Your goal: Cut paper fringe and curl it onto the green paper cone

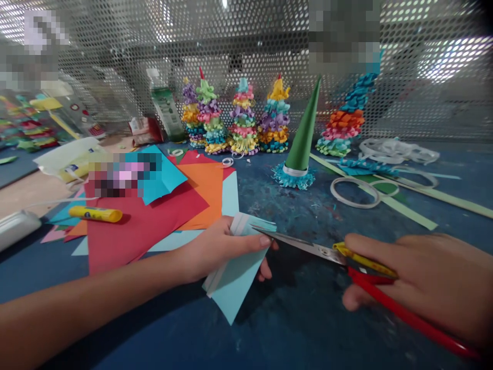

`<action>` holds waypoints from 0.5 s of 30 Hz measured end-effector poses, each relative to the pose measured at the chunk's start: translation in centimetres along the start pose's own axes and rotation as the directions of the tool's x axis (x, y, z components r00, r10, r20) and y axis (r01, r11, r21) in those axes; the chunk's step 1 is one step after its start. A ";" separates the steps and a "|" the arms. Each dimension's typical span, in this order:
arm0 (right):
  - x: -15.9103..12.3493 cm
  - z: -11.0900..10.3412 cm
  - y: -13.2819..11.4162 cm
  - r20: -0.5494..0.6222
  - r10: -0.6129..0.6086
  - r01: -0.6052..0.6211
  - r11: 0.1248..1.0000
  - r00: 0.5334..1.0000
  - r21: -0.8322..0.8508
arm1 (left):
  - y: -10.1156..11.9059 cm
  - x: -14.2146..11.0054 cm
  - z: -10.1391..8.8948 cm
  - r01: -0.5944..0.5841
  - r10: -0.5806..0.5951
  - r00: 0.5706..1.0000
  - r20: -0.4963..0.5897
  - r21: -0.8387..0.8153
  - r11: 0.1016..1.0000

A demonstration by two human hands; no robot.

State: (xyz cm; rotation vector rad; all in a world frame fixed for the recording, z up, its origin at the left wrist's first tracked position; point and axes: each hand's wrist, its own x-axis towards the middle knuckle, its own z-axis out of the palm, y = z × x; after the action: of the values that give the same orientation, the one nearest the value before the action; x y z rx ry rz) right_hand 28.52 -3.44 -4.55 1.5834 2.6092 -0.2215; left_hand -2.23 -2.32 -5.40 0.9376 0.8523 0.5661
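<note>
Pinched between the thumb and fingers of my left hand (227, 244) is a folded light-blue paper strip (236, 288), with white tape along one edge. Narrow slits form a fringe at its upper end. My right hand (416, 277) grips scissors (358, 272) with red and yellow handles. Their blades reach left to the paper's edge, right beside my left thumb, at the fringe. Whether paper lies between the blades is hard to see. Beyond my hands a green paper cone (305, 133) stands upright, with a blue fringe around its base.
Coloured paper sheets (154, 226) lie at left under a yellow glue stick (96, 214). Several curled-paper cones (243, 118) line the back, beside a green-labelled bottle (165, 110). Tape rolls (354, 193) and pale green strips (412, 208) lie at right. A white glue gun (17, 226) sits far left.
</note>
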 end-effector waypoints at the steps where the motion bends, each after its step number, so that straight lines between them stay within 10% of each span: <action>1: 0.0 -0.2 0.1 0.003 -0.002 0.002 1.000 1.000 -0.010 | 0.0 0.0 0.0 0.009 -0.009 1.000 -0.004 0.008 1.000; 15: 0.2 0.0 -0.6 -0.059 -0.057 0.056 0.998 0.997 -0.022 | -0.3 0.0 -0.4 0.026 -0.027 0.999 0.017 0.069 0.997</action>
State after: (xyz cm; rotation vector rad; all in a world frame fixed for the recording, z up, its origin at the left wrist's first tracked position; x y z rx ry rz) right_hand 27.87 -3.59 -4.52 1.5344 2.6945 -0.1537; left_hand -2.53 -2.26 -5.78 0.9914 0.8712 0.5076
